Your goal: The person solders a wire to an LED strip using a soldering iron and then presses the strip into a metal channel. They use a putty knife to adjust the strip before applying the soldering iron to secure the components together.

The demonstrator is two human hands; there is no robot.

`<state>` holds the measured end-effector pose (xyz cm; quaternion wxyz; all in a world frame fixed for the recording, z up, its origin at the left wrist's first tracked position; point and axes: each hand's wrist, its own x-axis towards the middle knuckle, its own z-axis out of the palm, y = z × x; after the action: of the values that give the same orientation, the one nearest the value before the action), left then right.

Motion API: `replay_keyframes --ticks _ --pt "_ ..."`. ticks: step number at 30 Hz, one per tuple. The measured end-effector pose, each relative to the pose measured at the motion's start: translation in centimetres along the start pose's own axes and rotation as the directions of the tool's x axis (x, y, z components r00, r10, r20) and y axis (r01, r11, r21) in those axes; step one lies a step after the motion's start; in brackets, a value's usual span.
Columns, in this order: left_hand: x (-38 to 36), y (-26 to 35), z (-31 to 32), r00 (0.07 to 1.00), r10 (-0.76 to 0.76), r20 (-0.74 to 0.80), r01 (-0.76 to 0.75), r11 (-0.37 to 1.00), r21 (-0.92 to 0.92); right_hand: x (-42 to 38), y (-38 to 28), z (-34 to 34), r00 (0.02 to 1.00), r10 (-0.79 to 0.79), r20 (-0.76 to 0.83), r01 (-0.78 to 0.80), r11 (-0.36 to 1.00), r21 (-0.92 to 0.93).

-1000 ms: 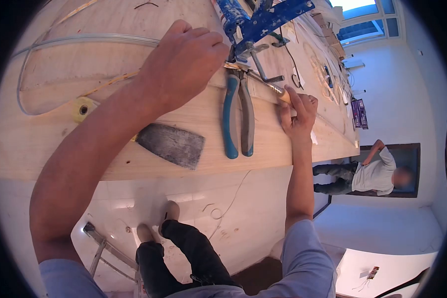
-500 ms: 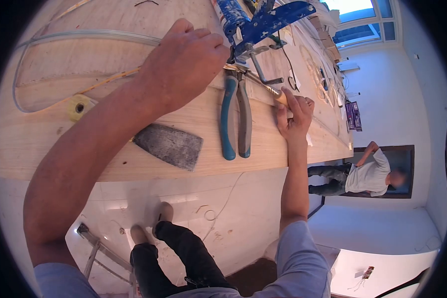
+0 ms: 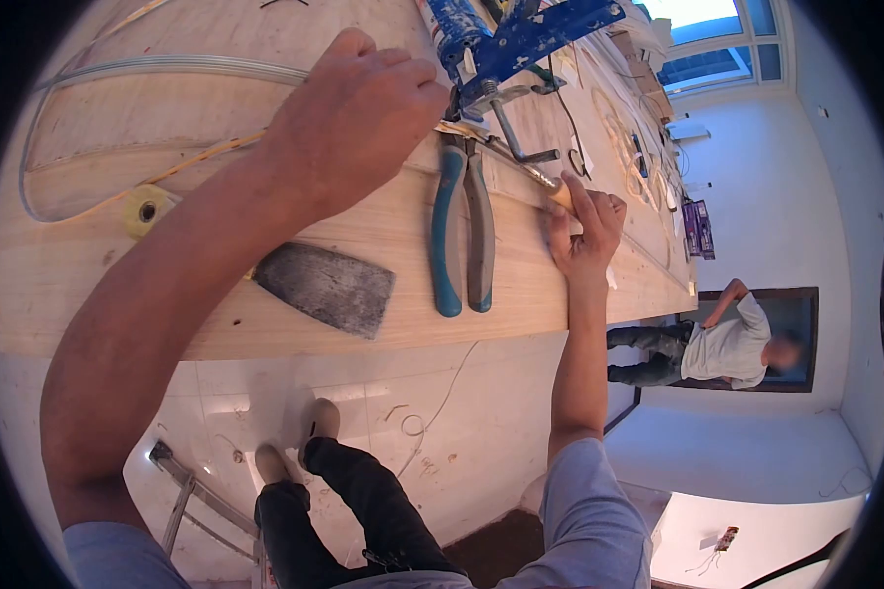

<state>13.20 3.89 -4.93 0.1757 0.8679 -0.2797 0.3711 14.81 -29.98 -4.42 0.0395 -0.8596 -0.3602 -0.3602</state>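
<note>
My left hand (image 3: pixel 359 128) is closed beside the blue caulking gun (image 3: pixel 530 44), at the near end of its frame; what its fingers hold is hidden. My right hand (image 3: pixel 587 231) has its fingers wrapped round the wooden handle (image 3: pixel 561 194) of a thin metal tool. That tool's shaft points up and left, below the gun's bent metal rod (image 3: pixel 516 133). Between my hands lie teal and grey pliers (image 3: pixel 465 231), handles toward me. A worn scraper blade (image 3: pixel 329 287) rests under my left forearm.
A yellow tape roll (image 3: pixel 148 210) and long thin strips (image 3: pixel 182 65) lie on the wooden worktop (image 3: pixel 530 304). A ladder (image 3: pixel 201 496) stands on the floor below. Another person (image 3: pixel 727 344) is by a doorway at the right.
My left hand has shifted slightly left and down. The view has moved a little; my right hand still grips the handle.
</note>
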Motion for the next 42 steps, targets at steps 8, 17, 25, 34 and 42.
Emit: replay_keyframes --ticks 8,17,25,34,42 --pt "-0.07 0.11 -0.19 1.000 0.010 0.009 -0.010 1.000 -0.008 -0.32 -0.52 -0.18 1.000 0.000 0.018 0.001 0.998 -0.057" --pt "-0.07 0.19 -0.08 1.000 0.001 0.013 -0.001 1.000 0.008 -0.47 -0.53 -0.16 1.000 -0.001 0.024 0.003 0.997 -0.077" --pt "-0.05 0.12 -0.07 1.000 -0.005 0.019 0.004 1.000 0.016 -0.33 -0.65 -0.21 0.999 -0.007 0.031 0.009 0.997 -0.074" --pt "0.16 0.30 -0.78 1.000 0.022 0.001 -0.022 0.999 -0.025 -0.28 -0.68 -0.21 1.000 -0.012 0.028 0.014 0.997 -0.073" --pt "0.19 0.38 -0.83 1.000 0.015 0.017 -0.014 1.000 -0.020 -0.28 -0.61 -0.17 1.000 -0.015 0.020 0.017 0.997 -0.072"
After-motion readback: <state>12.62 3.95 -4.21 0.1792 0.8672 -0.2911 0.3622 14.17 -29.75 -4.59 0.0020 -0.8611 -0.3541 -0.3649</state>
